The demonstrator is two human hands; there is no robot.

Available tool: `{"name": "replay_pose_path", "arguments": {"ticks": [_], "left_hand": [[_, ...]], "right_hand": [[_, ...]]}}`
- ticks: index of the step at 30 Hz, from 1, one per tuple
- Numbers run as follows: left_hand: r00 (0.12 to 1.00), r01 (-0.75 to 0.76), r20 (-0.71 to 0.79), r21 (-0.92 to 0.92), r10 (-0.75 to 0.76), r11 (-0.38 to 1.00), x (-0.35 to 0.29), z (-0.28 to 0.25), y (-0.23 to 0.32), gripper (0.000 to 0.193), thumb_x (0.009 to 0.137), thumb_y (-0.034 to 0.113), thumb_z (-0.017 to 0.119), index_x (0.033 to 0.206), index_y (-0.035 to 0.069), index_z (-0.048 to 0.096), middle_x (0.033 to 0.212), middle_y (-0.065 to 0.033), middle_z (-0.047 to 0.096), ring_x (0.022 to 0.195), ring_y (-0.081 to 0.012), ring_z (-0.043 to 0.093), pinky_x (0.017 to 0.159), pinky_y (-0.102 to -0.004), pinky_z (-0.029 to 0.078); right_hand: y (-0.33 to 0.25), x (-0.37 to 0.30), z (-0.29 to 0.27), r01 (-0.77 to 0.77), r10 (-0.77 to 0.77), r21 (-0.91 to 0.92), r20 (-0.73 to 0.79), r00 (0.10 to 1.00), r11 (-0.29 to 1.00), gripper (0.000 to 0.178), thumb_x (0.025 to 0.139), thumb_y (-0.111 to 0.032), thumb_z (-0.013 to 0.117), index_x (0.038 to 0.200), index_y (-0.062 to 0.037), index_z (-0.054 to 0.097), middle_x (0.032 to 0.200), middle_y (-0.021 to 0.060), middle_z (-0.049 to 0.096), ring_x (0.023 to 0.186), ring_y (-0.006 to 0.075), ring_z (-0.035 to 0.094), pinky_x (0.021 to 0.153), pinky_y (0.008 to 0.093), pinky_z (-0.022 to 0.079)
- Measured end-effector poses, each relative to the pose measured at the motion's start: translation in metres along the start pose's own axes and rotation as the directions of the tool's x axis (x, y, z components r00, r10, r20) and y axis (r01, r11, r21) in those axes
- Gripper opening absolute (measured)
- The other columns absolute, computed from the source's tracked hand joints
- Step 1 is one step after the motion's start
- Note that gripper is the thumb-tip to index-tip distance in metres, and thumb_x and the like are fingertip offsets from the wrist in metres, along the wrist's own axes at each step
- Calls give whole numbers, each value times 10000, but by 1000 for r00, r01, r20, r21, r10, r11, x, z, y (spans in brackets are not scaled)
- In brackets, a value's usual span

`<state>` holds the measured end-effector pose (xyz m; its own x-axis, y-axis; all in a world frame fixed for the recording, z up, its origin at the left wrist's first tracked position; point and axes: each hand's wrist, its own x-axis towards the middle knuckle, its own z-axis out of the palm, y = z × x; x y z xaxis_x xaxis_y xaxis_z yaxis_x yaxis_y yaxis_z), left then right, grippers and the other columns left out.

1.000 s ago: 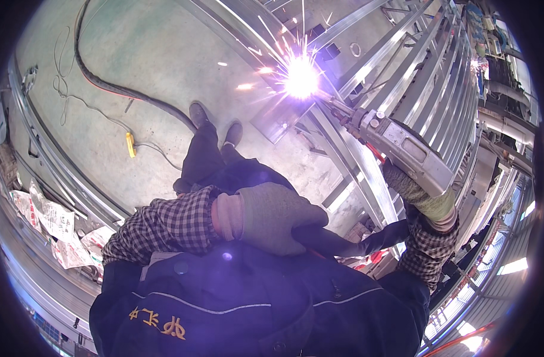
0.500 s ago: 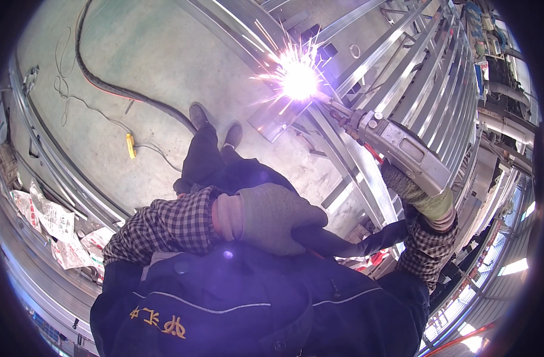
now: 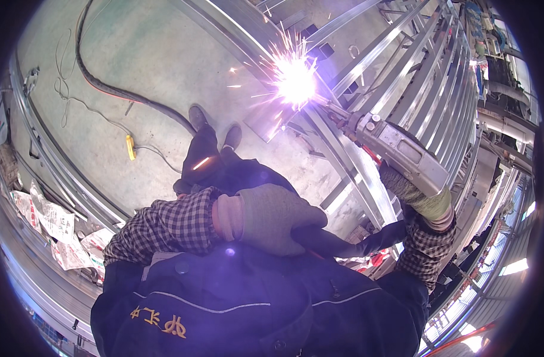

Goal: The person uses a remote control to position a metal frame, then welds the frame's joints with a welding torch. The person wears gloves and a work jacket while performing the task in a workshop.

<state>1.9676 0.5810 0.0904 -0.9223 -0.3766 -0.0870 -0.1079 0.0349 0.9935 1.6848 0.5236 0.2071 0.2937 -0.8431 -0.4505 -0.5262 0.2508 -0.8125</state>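
Note:
My right hand [image 3: 416, 191], in a grey-green knitted glove, is wrapped round the handle of a grey metal welding gun [image 3: 403, 152]. The gun's nozzle points up and left at a metal frame [image 3: 367, 185], where a white-violet glare [image 3: 295, 82] throws sparks and hides the exact contact spot. Close to my waist, my gloved left hand [image 3: 275, 217] is closed round a thick black cable [image 3: 328, 242] that runs right, toward the gun. A flat metal plate [image 3: 269, 126] sits just below the glare.
Rows of shiny metal tubes [image 3: 424, 92] lie on the right. A dark hose [image 3: 126, 94] curves over the floor to my feet, near a thin cord with a yellow piece [image 3: 131, 147]. Long metal rails [image 3: 63, 149] and printed sheets [image 3: 57, 223] are at the left.
The glare and gun tip have shifted slightly left and down along the frame. Sparks now fly farther left, and one streak crosses my leg. My left hand stays put on the cable.

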Motion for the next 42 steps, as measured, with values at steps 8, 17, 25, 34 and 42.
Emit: {"name": "replay_pose_path", "arguments": {"ticks": [8, 17, 25, 34, 42], "left_hand": [[1000, 16, 24, -13, -15, 1000, 4, -2, 2, 426, 872, 393, 726, 1171, 93, 681, 899, -172, 735, 869, -372, 740, 767, -480, 565], [998, 32, 48, 11, -32, 999, 9, -2, 4, 453, 877, 393, 720, 1203, 81, 676, 916, -177, 735, 891, -372, 740, 787, -475, 571], [996, 53, 76, -1, -53, 999, 12, -4, 4, 457, 875, 393, 726, 1213, 90, 675, 925, -175, 736, 899, -371, 739, 790, -477, 571], [997, 44, 67, 19, -45, 999, 15, -1, 3, 441, 871, 401, 730, 1187, 96, 683, 922, -176, 733, 893, -375, 737, 790, -480, 571], [995, 50, 90, 41, -54, 998, 16, -3, 5, 426, 882, 382, 714, 1194, 93, 684, 927, -175, 736, 901, -369, 741, 794, -472, 576]], "right_hand": [[1, 1, -1, 99, -102, -115, -17, 995, 988, 475, 889, -150, 871, 1305, -8, 691, 1120, 92, 764, 986, 183, 730, 840, 308, 600], [5, 3, -5, 203, -205, -229, 15, 979, 952, 349, 895, -104, 852, 1222, -40, 747, 1065, 77, 775, 957, 181, 747, 809, 315, 616], [8, -2, -7, 134, -135, -119, 3, 991, 984, 400, 894, -94, 853, 1257, -4, 715, 1071, 82, 770, 958, 178, 743, 807, 311, 611], [11, -3, -8, 160, -163, -188, 1, 987, 969, 438, 884, -126, 870, 1269, 4, 707, 1083, 96, 771, 963, 178, 745, 819, 313, 615], [10, -8, -5, 105, -109, -98, -39, 993, 990, 439, 883, -127, 873, 1261, 19, 705, 1059, 91, 774, 941, 170, 746, 806, 310, 616]]}}
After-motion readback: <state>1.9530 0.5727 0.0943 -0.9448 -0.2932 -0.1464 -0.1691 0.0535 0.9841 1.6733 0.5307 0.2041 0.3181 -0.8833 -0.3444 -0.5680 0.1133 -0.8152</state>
